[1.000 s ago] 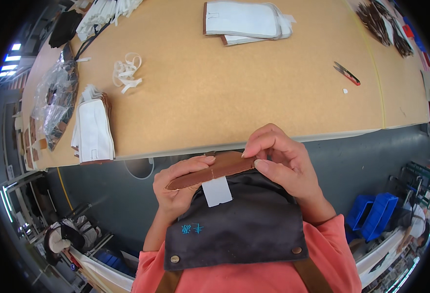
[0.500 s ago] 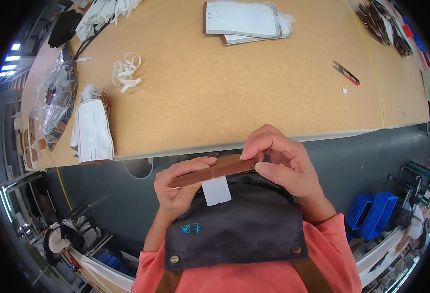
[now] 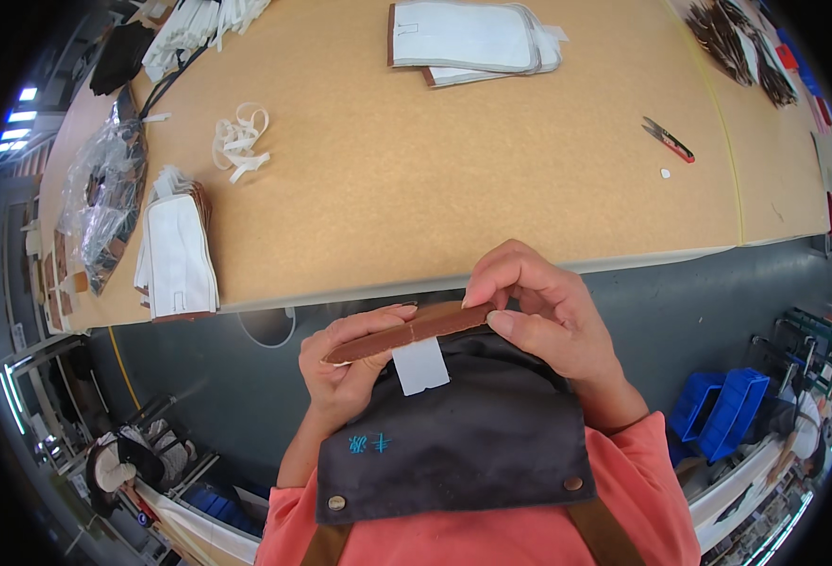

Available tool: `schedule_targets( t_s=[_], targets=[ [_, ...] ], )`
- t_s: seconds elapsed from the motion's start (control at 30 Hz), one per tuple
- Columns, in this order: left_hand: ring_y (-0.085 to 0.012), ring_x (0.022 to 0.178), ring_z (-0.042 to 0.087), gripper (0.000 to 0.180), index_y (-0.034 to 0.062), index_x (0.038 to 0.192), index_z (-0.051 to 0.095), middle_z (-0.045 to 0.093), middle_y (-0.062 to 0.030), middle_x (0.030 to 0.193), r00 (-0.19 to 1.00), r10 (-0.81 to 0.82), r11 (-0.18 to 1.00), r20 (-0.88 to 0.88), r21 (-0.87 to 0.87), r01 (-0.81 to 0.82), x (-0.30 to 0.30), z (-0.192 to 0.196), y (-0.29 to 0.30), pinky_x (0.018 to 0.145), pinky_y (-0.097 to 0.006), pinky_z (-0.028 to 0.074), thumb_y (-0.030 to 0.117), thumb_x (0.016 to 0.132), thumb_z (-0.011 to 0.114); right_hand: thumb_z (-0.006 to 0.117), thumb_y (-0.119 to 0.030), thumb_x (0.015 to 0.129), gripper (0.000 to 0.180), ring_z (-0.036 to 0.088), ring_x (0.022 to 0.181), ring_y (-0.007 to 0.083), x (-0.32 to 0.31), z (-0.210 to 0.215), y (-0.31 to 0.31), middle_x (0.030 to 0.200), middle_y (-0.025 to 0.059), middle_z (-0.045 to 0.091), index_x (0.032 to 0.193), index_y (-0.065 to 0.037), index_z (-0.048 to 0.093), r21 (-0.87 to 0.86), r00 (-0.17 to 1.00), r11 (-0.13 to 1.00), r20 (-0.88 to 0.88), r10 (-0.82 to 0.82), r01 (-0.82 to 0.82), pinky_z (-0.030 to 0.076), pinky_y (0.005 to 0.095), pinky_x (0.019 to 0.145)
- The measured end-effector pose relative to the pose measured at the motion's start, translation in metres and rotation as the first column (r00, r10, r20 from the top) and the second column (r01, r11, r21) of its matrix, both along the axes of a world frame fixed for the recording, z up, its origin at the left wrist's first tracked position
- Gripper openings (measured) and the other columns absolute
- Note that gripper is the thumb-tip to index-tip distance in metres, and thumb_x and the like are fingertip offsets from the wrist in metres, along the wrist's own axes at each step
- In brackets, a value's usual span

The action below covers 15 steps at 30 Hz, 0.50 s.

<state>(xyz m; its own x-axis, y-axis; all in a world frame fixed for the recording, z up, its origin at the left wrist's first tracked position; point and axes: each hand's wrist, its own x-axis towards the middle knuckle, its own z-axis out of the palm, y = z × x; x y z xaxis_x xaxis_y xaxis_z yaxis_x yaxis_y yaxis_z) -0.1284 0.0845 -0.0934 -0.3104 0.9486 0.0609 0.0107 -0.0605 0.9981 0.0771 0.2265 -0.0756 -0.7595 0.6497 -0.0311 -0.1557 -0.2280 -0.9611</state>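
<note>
A brown stitched piece (image 3: 416,334), seen edge-on, is held level in front of my dark apron, just off the table's near edge. From its lower side hangs a white tab (image 3: 421,366). My left hand (image 3: 348,354) grips the piece's left part, thumb below and fingers along the top. At the right end, the thumb and index finger of my right hand (image 3: 543,307) pinch the edge. The rest of the piece is hidden by my hands and its own edge.
On the table (image 3: 435,179) lie white brown-edged panels (image 3: 463,40), a stack of similar panels (image 3: 180,253), a curled white strip (image 3: 240,141), red-handled snips (image 3: 669,140) and a clear plastic bag (image 3: 100,184). Blue bins (image 3: 721,410) stand low on the right.
The brown piece has barely shifted; its right end shows slightly differently between my right fingers. Both hands keep their hold, and the view has moved a little.
</note>
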Motion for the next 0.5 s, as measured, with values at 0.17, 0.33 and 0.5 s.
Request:
schedule_targets(
  t_s=[0.17,0.33,0.5],
  targets=[
    [-0.0239,0.097,0.072,0.021,-0.0044,0.11,0.067,0.072,-0.022,0.108,0.998,0.01,0.999,0.057,-0.052,-0.007,0.001,0.001,-0.002,0.078,-0.029,0.056,0.006,0.092,0.07,0.059,-0.001,0.088,0.018,0.049,0.084,0.01,-0.001,-0.001,-0.002,0.098,0.002,0.056,0.105,-0.004,0.065,-0.039,1.0,0.999,0.009,-0.014,0.014,0.041,0.0252,0.078],
    [-0.0217,0.099,0.07,0.02,-0.0056,0.112,0.065,0.071,-0.0228,0.111,0.994,0.04,0.995,0.1,-0.096,-0.031,0.002,-0.001,-0.004,0.083,-0.032,0.055,0.004,0.094,0.066,0.06,0.0,0.088,0.019,0.049,0.084,0.0102,-0.004,-0.005,-0.005,0.1,0.0022,0.056,0.106,-0.004,0.065,-0.039,0.998,0.998,0.05,-0.044,0.046,0.042,0.0245,0.079],
    [-0.0197,0.1,0.068,0.026,-0.0081,0.114,0.063,0.07,-0.0205,0.11,0.967,0.113,0.993,0.229,-0.063,-0.101,-0.001,-0.01,-0.007,0.088,-0.033,0.053,0.001,0.09,0.069,0.063,-0.001,0.087,0.025,0.05,0.085,0.0111,-0.013,-0.005,-0.009,0.106,0.004,0.057,0.112,-0.005,0.065,0.035,0.994,0.996,0.066,-0.09,0.088,0.044,0.0254,0.08]
  ],
)
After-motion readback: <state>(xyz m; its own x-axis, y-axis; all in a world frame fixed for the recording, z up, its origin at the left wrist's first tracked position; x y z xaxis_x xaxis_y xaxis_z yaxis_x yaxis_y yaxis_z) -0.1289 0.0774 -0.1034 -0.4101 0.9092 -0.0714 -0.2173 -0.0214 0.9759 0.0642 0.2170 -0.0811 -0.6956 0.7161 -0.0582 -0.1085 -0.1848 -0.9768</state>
